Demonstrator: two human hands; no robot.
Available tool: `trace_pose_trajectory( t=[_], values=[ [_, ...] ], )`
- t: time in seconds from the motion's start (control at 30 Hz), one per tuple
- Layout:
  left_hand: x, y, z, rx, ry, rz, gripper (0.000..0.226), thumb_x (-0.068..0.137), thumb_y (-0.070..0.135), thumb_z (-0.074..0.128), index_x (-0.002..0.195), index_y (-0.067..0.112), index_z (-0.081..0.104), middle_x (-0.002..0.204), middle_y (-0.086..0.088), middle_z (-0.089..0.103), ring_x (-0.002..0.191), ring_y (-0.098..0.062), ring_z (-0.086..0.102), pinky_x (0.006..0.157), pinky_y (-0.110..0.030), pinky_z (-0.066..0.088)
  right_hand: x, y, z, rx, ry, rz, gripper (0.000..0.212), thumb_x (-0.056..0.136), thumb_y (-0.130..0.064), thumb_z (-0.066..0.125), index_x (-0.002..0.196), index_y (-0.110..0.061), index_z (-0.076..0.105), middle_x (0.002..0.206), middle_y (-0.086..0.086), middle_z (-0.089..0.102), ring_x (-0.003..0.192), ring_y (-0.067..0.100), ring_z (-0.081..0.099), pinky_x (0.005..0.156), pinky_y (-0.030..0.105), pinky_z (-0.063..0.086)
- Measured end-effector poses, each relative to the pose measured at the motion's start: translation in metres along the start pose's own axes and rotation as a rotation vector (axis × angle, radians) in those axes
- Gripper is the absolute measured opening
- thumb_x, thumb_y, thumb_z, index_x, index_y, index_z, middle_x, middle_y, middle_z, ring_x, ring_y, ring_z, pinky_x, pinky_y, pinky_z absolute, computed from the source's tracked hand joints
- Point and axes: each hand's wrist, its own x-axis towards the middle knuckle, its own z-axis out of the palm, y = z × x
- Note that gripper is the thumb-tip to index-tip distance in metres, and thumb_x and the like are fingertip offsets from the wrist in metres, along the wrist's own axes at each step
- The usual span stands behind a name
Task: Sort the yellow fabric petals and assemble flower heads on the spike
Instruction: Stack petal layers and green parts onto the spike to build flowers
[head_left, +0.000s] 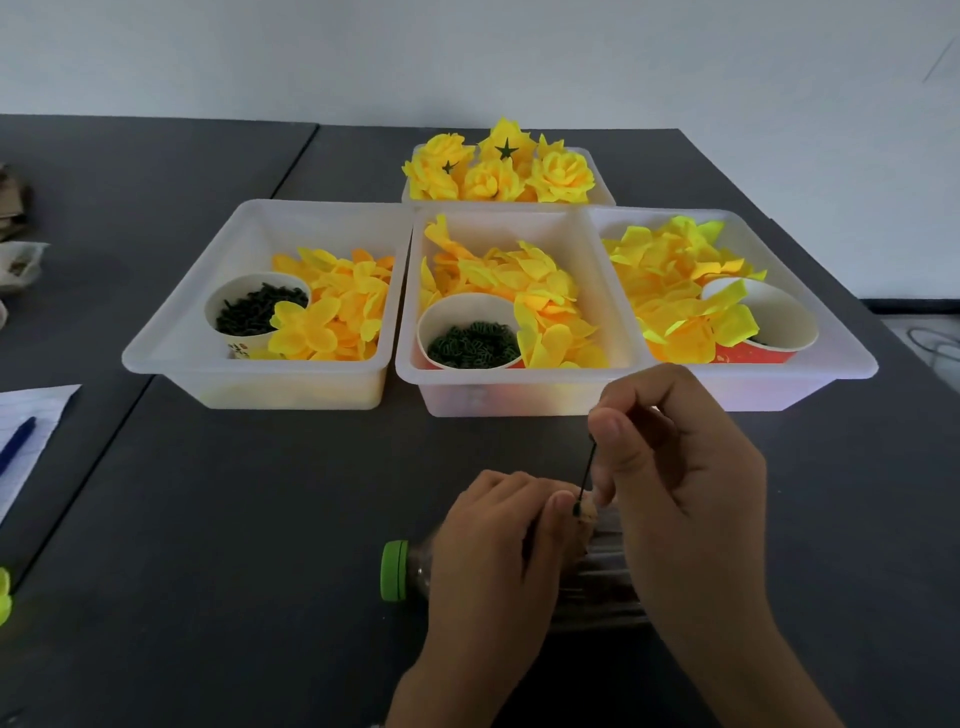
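A thin dark spike (588, 470) stands up from a plastic bottle (415, 571) that lies on its side with a green cap (394, 570). My right hand (685, 467) pinches the spike near its top. My left hand (498, 551) rests on the bottle, its fingertips at the spike's base by a small green piece (576, 508). Three clear bins hold loose yellow petals: left (337, 306), middle (530, 291), right (670, 280). A fourth bin behind holds finished yellow flower heads (498, 169).
Paper cups of dark green parts sit in the left bin (257, 312) and the middle bin (470, 338); a tipped cup (769, 322) lies in the right bin. A notepad with a blue pen (18, 441) lies at far left. One flower (4, 595) peeks in at the left edge.
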Motion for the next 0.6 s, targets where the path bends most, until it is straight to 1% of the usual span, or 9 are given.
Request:
trace_pose_trajectory(
  t=[0.07,0.17,0.3,0.4,0.5,0.6],
  values=[
    [-0.0001,0.0006,-0.0001,-0.004,0.0,-0.003,0.027,0.097,0.047,0.033,0.093,0.043,0.059,0.084,0.027,0.058,0.084,0.003,0.054,0.069,-0.022,0.047,-0.0008,0.0017,0.0012,-0.043,0.005,-0.001,0.016,0.09,-0.034,0.052,0.082,-0.02,0.055,0.062,-0.011,0.054,0.055,0.015,0.057,0.053,0.018,0.045],
    [0.0002,0.0007,0.0008,0.009,0.011,0.004,0.019,0.096,0.044,0.036,0.091,0.046,0.055,0.082,0.026,0.057,0.082,0.004,0.053,0.069,-0.022,0.048,-0.0019,0.005,-0.0006,-0.063,0.003,-0.007,0.014,0.091,-0.033,0.051,0.083,-0.022,0.054,0.061,-0.006,0.056,0.053,0.015,0.057,0.051,0.016,0.045],
    [-0.0004,-0.0018,0.0021,0.048,-0.007,0.005,0.026,0.095,0.044,0.035,0.092,0.04,0.061,0.082,0.03,0.05,0.082,0.006,0.05,0.07,-0.016,0.043,-0.002,0.0067,-0.0019,-0.095,-0.001,-0.018,0.015,0.091,-0.034,0.051,0.083,-0.022,0.055,0.062,-0.007,0.056,0.053,0.012,0.057,0.052,0.014,0.044],
    [-0.0014,-0.0032,0.003,0.057,0.006,0.017,0.028,0.097,0.043,0.035,0.091,0.037,0.062,0.081,0.029,0.049,0.079,0.006,0.049,0.069,-0.018,0.044,-0.0008,0.004,-0.0027,-0.071,0.024,-0.037,0.013,0.09,-0.032,0.053,0.082,-0.022,0.055,0.063,-0.008,0.056,0.054,0.011,0.056,0.052,0.012,0.042],
    [-0.0016,-0.0043,0.0038,0.054,0.001,0.012,0.03,0.096,0.044,0.034,0.092,0.036,0.063,0.083,0.026,0.055,0.08,0.005,0.049,0.069,-0.018,0.042,-0.0003,0.0041,-0.0019,-0.082,-0.001,-0.036,0.013,0.09,-0.032,0.054,0.082,-0.023,0.055,0.063,-0.011,0.054,0.055,0.011,0.055,0.054,0.014,0.042],
    [-0.0016,-0.0053,0.0041,0.051,-0.007,0.008,0.031,0.096,0.044,0.034,0.093,0.037,0.063,0.085,0.024,0.059,0.081,0.005,0.05,0.07,-0.017,0.04,-0.0026,0.0091,-0.001,-0.125,-0.034,0.003,0.014,0.087,-0.039,0.053,0.08,-0.027,0.054,0.064,-0.015,0.054,0.058,0.011,0.056,0.056,0.017,0.044]
  ],
)
